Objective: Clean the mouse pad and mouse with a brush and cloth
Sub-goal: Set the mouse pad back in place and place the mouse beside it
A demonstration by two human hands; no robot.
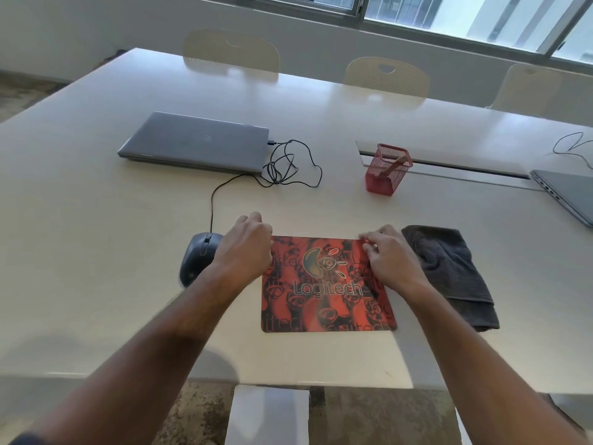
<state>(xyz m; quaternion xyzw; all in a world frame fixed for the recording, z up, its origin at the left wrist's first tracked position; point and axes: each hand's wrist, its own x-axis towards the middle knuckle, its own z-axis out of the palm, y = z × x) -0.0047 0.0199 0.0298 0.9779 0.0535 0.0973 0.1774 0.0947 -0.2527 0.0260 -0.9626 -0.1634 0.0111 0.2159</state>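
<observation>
A red and black mouse pad (324, 303) with a Logitech logo lies flat on the white table, near its front edge. My left hand (245, 248) pinches the pad's far left corner. My right hand (390, 258) pinches its far right corner. A dark wired mouse (197, 255) sits on the table just left of the pad, partly behind my left wrist. A dark grey cloth (449, 271) lies folded just right of the pad. A brush handle (396, 167) sticks up inside a red mesh holder (386, 175) further back.
A closed grey laptop (195, 141) lies at the back left, with the mouse's black cable (288, 168) coiled beside it. Another laptop (568, 194) sits at the right edge. A cable slot (449, 167) runs across the table. Chairs (386, 75) stand along the far side.
</observation>
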